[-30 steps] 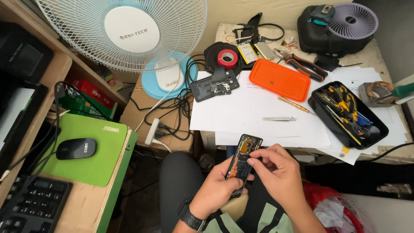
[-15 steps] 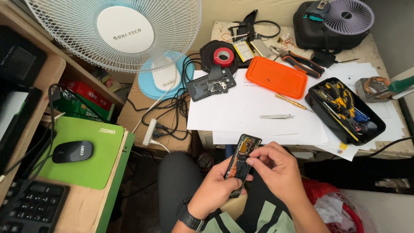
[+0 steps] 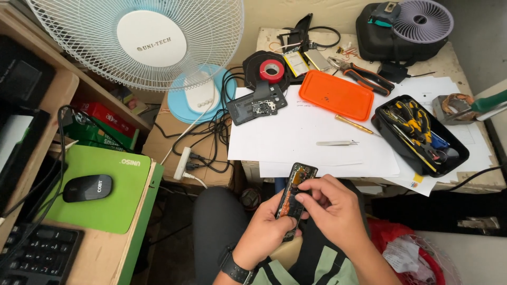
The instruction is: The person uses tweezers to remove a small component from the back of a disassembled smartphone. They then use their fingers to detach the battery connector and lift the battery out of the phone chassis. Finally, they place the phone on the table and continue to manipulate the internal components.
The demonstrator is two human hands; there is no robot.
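My left hand (image 3: 264, 232) grips an opened phone (image 3: 296, 184) from below, holding it upright over my lap, its exposed orange and black insides facing me. My right hand (image 3: 330, 208) rests on the phone's right side, with fingertips pinched against its inner parts near the middle. A black watch sits on my left wrist. On the white paper (image 3: 296, 137) ahead lie metal tweezers (image 3: 337, 143), a thin brass-coloured tool (image 3: 353, 124) and a black phone back cover (image 3: 257, 106).
An orange tray (image 3: 336, 95), a black tray of screwdrivers (image 3: 420, 134), pliers (image 3: 364, 74), red tape (image 3: 272, 70) and a small black fan (image 3: 417, 24) crowd the table. A white standing fan (image 3: 148, 42), power strip (image 3: 184, 162), green mousepad with mouse (image 3: 87, 188) and keyboard (image 3: 37, 256) are left.
Both hands stay on the phone with hardly any shift. The view has tilted slightly, so the table objects sit a little higher in the picture.
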